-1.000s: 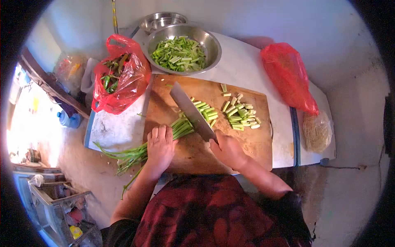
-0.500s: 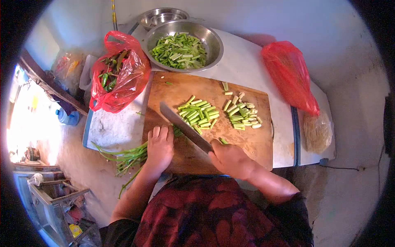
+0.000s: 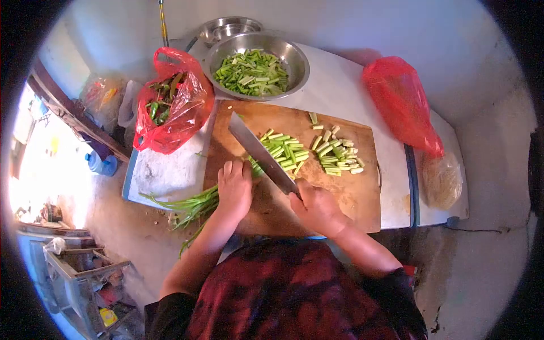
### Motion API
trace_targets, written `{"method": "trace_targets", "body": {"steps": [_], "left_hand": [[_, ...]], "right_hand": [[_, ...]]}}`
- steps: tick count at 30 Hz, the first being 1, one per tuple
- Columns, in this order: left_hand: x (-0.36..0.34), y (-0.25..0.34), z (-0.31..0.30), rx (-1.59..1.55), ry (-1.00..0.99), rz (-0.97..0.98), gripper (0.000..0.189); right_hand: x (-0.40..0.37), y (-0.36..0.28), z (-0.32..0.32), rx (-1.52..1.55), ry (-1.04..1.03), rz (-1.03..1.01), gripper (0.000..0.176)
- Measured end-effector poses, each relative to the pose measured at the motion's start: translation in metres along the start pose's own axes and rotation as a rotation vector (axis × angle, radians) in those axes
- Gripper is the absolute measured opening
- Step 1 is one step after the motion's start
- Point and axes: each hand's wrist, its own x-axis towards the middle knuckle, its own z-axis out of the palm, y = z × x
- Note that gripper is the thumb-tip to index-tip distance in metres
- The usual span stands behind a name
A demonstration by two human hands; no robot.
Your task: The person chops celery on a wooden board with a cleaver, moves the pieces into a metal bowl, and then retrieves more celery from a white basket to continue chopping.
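Observation:
On the wooden cutting board (image 3: 272,212), my left hand (image 3: 235,186) is closed over a bunch of long green stalks (image 3: 190,205), probably celery, whose thin ends hang past the board's left edge. My right hand (image 3: 318,207) grips the handle of a cleaver (image 3: 258,148). Its broad blade slants up and to the left, just right of my left fingers, over the stalk ends. Behind the blade lies a pile of cut green pieces (image 3: 290,152), partly hidden by it. A second pile of paler cut pieces (image 3: 339,154) sits farther right on the board.
A steel basin (image 3: 302,65) of chopped greens stands behind the board, with another steel bowl (image 3: 229,24) farther back. To the left is an open red plastic bag (image 3: 195,116) holding green peppers. A red bag (image 3: 396,99) and a clear bag (image 3: 442,184) lie on the right.
My left hand has slid right and slightly up with the stalks. The cleaver has shifted right and up, nearer the cut pieces. The whole view has moved slightly right.

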Motion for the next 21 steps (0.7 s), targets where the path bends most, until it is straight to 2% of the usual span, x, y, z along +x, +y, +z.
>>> {"method": "trace_targets", "body": {"steps": [2, 5, 8, 12, 15, 18, 21], "left_hand": [[0.002, 0.001, 0.004, 0.045, 0.014, -0.011, 0.06], [-0.009, 0.005, -0.041, 0.052, 0.126, 0.02, 0.067], [-0.027, -0.009, -0.052, 0.034, 0.05, -0.028, 0.083], [-0.04, -0.014, -0.028, 0.05, 0.051, -0.039, 0.068], [-0.044, -0.011, -0.019, 0.078, 0.124, -0.016, 0.052], [-0.044, -0.012, -0.014, 0.088, 0.227, 0.034, 0.041], [-0.043, -0.015, -0.004, 0.099, 0.237, 0.045, 0.035]], "right_hand": [[-0.008, -0.004, -0.014, -0.012, -0.052, 0.018, 0.025], [-0.02, -0.005, -0.025, 0.004, -0.055, -0.006, 0.026], [-0.025, -0.009, -0.031, 0.016, -0.072, -0.039, 0.024], [-0.023, -0.012, -0.031, -0.023, -0.187, -0.049, 0.024], [-0.017, -0.009, -0.023, -0.059, -0.229, -0.072, 0.023], [-0.012, -0.011, -0.02, -0.214, -0.21, -0.151, 0.018], [-0.003, -0.015, -0.017, -0.289, -0.223, -0.204, 0.015]]}}
